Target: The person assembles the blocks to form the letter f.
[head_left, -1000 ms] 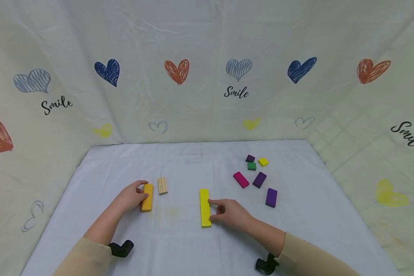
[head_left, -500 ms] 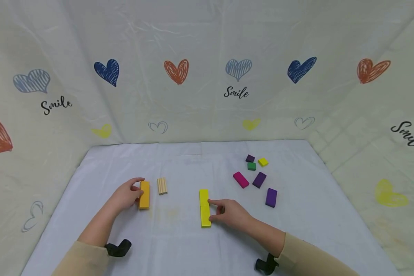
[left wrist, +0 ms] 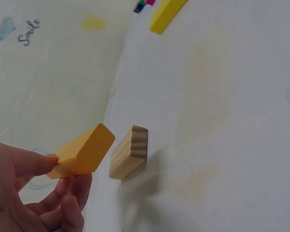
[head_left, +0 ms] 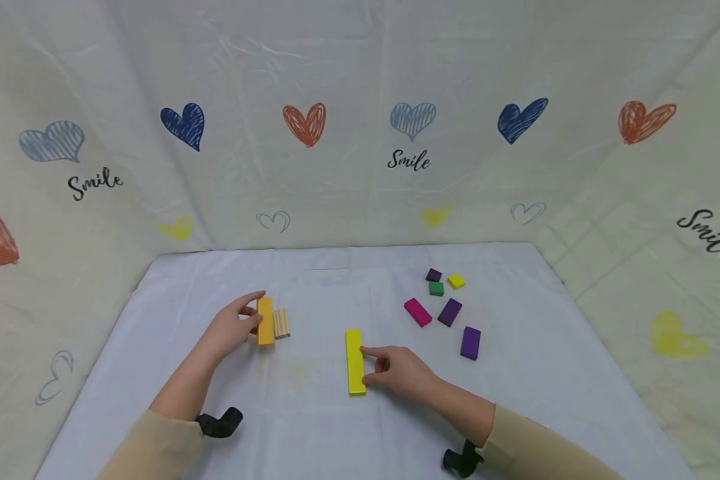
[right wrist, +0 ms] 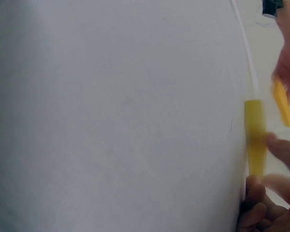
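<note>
My left hand [head_left: 233, 328] pinches an orange block [head_left: 266, 321] between thumb and fingers. In the left wrist view, the orange block [left wrist: 84, 152] is tilted beside a striped bare-wood block [left wrist: 130, 152], with a small gap between them. The wood block [head_left: 282, 323] stands on the white cloth. My right hand [head_left: 402, 370] has its index finger and thumb against the right side of two yellow blocks [head_left: 355, 373], set end to end in a line. Its other fingers are bent under the palm. In the right wrist view, the yellow blocks [right wrist: 254, 121] look blurred.
At the back right lie a pink block [head_left: 418, 312], two purple blocks [head_left: 471, 343], a small dark block [head_left: 433, 275], a green block [head_left: 436, 289] and a small yellow block [head_left: 456, 281]. A white cloth [head_left: 312, 440] covers the table. A heart-printed curtain [head_left: 360, 187] rises behind.
My left hand has carried the orange block away from me, first slightly left, then right, close beside the wood block. The right hand has stayed at the yellow blocks.
</note>
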`<act>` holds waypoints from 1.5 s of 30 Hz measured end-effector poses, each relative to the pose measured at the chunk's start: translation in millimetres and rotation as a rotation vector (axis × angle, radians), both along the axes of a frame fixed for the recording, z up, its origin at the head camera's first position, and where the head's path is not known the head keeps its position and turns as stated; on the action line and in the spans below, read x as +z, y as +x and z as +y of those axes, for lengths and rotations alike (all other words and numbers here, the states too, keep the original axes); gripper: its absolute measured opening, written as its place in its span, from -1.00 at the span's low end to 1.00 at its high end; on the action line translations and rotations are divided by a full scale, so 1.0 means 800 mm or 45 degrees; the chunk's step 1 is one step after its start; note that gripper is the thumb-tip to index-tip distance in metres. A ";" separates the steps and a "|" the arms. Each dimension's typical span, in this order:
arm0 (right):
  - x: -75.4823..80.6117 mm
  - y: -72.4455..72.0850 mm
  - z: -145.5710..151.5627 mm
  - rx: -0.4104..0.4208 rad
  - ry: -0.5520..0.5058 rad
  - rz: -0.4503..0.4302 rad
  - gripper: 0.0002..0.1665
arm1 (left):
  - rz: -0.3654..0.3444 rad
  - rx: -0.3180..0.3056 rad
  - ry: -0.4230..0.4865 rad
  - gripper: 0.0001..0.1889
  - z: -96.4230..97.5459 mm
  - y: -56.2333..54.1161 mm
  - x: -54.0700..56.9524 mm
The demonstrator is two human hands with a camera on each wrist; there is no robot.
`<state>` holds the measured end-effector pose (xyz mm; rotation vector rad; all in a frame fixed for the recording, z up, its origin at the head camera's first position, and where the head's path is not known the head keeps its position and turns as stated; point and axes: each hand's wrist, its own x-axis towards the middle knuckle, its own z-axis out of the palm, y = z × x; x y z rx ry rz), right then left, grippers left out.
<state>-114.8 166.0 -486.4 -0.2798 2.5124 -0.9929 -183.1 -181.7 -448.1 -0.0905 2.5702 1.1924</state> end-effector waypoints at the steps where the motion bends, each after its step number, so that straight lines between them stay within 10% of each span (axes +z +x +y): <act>1: 0.000 0.000 0.000 -0.002 0.002 -0.001 -0.24 | 0.008 -0.003 0.012 -0.41 0.004 -0.002 0.000; 25: 0.004 -0.001 -0.001 0.019 0.036 0.018 -0.26 | 0.117 -0.023 0.241 -0.47 0.147 -0.056 -0.028; 45: 0.000 -0.001 0.000 0.008 0.028 0.028 -0.25 | 0.106 -0.054 0.178 -0.51 0.190 -0.057 -0.047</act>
